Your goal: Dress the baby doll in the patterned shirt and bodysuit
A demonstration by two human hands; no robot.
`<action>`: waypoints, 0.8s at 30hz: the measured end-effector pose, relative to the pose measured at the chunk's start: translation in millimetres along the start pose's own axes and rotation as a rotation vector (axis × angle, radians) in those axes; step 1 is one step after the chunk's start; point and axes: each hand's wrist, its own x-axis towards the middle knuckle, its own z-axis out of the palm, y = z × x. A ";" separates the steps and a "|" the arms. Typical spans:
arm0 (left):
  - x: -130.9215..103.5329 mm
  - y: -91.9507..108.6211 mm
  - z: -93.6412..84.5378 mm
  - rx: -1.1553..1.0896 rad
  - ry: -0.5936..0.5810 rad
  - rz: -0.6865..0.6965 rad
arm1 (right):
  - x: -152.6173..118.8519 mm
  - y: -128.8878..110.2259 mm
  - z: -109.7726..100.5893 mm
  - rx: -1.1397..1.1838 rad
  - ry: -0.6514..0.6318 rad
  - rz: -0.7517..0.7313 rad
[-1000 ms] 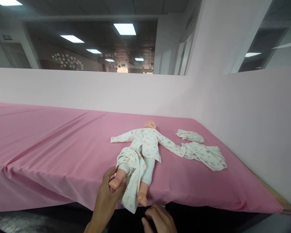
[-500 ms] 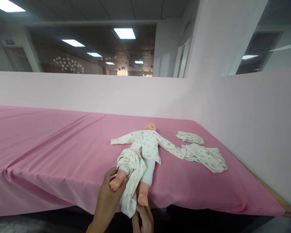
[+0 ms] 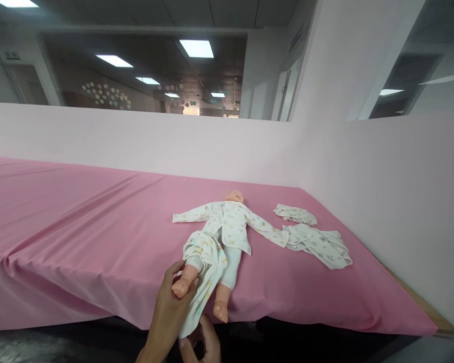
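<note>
A baby doll (image 3: 233, 197) lies on its back in a white printed jacket (image 3: 232, 222), feet towards me. White printed baby pants (image 3: 204, 247) are bunched around the leg on my left, their other leg (image 3: 199, 307) hanging loose between the doll's legs. My left hand (image 3: 168, 310) is wrapped around the ankle and foot (image 3: 181, 287) on that side, thumb beside the loose pant leg. Low at the bed's edge, my right hand (image 3: 203, 340) pinches the hanging pant-leg end. The doll's other foot (image 3: 221, 310) lies bare and untouched.
Two crumpled printed garments, a small one (image 3: 295, 214) and a larger one (image 3: 320, 244), lie right of the doll, the larger by its sleeve end. A pink sheet (image 3: 98, 227) covers the bed. White walls (image 3: 136, 141) with windows stand behind and right.
My right hand has moved left and down, away from the doll's right-side foot, pulling the loose pant-leg end with it. My left hand stays at the other foot.
</note>
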 end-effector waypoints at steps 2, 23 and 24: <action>0.2 -0.7 1.3 -0.025 -0.002 0.011 | 0.7 2.3 1.3 -0.012 0.030 0.045; 8.5 -9.0 -1.3 -0.076 -0.001 0.043 | 17.8 -31.4 -11.4 -0.346 -0.107 -0.070; 9.5 -8.8 -2.1 -0.087 0.009 0.030 | 20.5 -39.6 -12.0 -0.322 -0.088 -0.107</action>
